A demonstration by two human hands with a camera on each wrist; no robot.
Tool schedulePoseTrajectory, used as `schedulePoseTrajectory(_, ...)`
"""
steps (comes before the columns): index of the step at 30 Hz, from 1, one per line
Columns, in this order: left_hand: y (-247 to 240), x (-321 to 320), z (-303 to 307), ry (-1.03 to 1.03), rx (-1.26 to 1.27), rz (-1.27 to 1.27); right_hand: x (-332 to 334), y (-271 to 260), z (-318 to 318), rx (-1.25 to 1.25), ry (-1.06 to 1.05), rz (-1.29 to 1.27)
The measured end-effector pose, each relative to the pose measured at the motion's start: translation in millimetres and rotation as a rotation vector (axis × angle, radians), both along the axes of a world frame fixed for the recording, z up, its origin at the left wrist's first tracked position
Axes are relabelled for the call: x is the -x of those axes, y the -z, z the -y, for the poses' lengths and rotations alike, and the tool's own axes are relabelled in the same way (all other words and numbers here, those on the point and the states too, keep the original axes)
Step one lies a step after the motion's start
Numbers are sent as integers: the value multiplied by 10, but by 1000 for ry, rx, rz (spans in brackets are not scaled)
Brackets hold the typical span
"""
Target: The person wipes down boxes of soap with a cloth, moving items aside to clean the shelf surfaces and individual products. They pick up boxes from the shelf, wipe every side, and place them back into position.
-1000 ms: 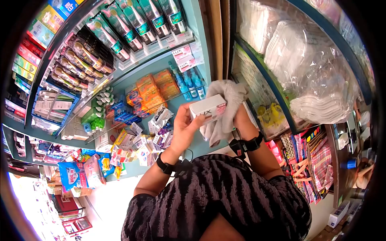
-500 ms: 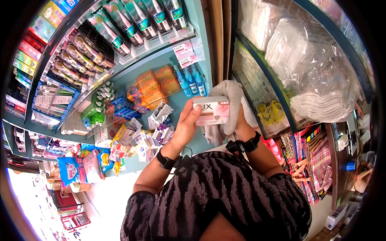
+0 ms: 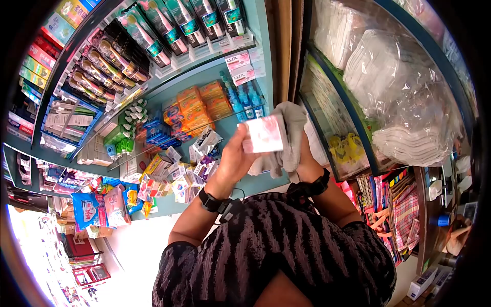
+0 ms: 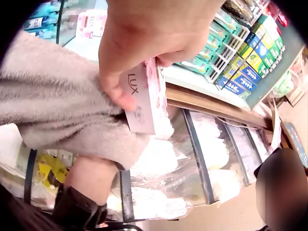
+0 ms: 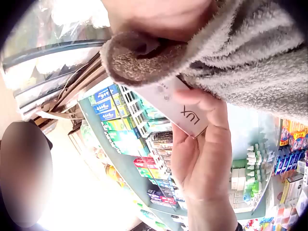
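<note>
My left hand [image 3: 238, 158] grips a pink and white LUX soap box [image 3: 265, 135], thumb on one side and fingers on the other. In the left wrist view, the box's narrow white side [image 4: 139, 108] with the LUX lettering shows below the thumb. A fluffy grey cloth [image 3: 292, 134] lies against the box's far end. My right hand [image 3: 308, 159] holds this cloth, which is bunched over it and hides its fingers. In the right wrist view a rolled fold of the cloth [image 5: 139, 70] overlaps the end of the box.
Ahead stands a glass-fronted shelf with boxed toothbrushes [image 3: 192, 25], orange packs [image 3: 192, 112], blue bottles [image 3: 248, 102] and two more LUX boxes [image 3: 240, 69]. Small packets [image 3: 184, 179] are heaped at left. Plastic-wrapped white goods [image 3: 394, 97] fill the rack at right.
The soap box has turned from its narrow white side to its broad pink face, which is now tilted and blurred. The grey cloth has shifted against its end.
</note>
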State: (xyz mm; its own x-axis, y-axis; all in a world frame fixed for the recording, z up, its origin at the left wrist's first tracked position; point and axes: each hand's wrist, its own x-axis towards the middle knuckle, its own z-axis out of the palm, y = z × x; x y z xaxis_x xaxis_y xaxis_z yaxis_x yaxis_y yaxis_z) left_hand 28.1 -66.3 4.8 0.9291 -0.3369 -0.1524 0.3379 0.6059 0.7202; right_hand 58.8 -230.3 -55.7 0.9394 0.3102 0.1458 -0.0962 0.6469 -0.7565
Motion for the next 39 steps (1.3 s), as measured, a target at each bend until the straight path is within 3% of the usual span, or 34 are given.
schedulePoseTrajectory(1,-46,-8,40,-90,12,-14,-5,-1,-19,-60,7,-21)
schedulePoseTrajectory(2,-36,-39,40,-125,96,19,35,0,-50,-267,-33,-161)
schedulePoseTrajectory(3,-13,-53,52,-153,19,78,55,-31,-88,-473,-73,-302)
schedulePoseTrajectory(6,20,-51,69,-195,-234,238,79,-211,-144,287,367,199)
schedulePoseTrajectory(7,0,-23,57,-145,-354,316,75,-224,-168,-266,186,-168)
schedulePoseTrajectory(9,-31,40,36,-39,-594,466,-43,-194,-51,18,275,-98)
schedulePoseTrajectory(10,33,47,27,24,-729,414,-75,-183,-4,163,318,-65)
schedulePoseTrajectory(13,38,15,142,14,-515,291,-84,-227,-132,414,545,302)
schedulePoseTrajectory(14,86,-25,105,36,-480,250,-81,-211,-151,410,550,282)
schedulePoseTrajectory(17,57,21,132,-51,-472,228,-59,-167,-122,675,537,425)
schedulePoseTrajectory(20,63,-18,119,-163,-515,290,61,-328,-136,701,521,536)
schedulePoseTrajectory(23,59,-16,179,-199,-617,506,94,-315,-163,902,629,750)
schedulePoseTrajectory(25,112,38,232,-239,-496,384,67,-329,-153,1070,702,899)
schedulePoseTrajectory(28,74,84,206,-185,-528,305,-22,-430,-137,1127,712,946)
schedulePoseTrajectory(31,121,67,188,-154,-540,329,-146,-311,-90,1097,657,890)
schedulePoseTrajectory(32,130,71,174,-135,-501,298,-166,-238,-115,1011,658,755)
schedulePoseTrajectory(35,33,108,163,-115,-436,214,-246,-189,-94,820,756,688)
schedulePoseTrajectory(36,-1,121,160,-115,-421,188,-254,-184,-61,821,701,636)
schedulePoseTrajectory(39,-32,57,2,25,-68,101,-265,-221,-12,421,461,340)
